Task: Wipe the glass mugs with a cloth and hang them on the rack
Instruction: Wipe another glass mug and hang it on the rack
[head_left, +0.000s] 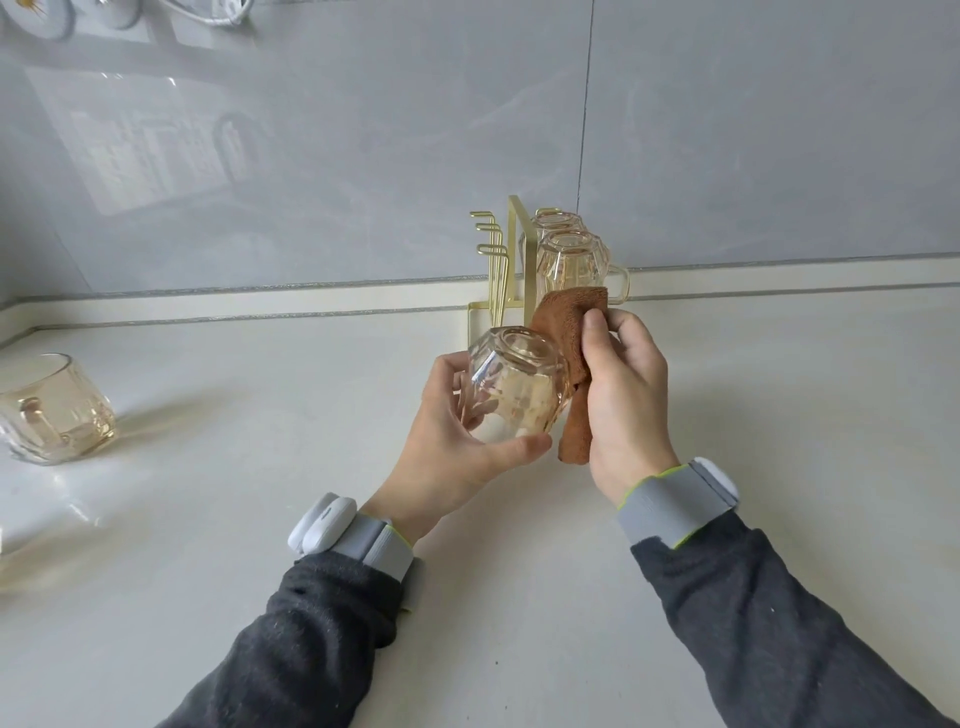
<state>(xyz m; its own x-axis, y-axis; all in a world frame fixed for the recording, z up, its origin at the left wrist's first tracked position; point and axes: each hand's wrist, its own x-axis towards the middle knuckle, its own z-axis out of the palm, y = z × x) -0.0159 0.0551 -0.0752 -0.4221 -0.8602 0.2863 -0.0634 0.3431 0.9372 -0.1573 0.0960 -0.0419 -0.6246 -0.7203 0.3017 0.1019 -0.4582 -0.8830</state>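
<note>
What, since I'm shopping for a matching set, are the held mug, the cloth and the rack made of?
The mug looks like amber-tinted glass: see-through, faceted, glossy highlights. The cloth seems brown microfibre or terry: fuzzy nap, limp folds. The rack looks like metal wire and strip, satin gold finish; plated or painted, I cannot tell.

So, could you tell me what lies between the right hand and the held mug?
The brown cloth, gripped by the right hand against the mug, shown in the head view.
</note>
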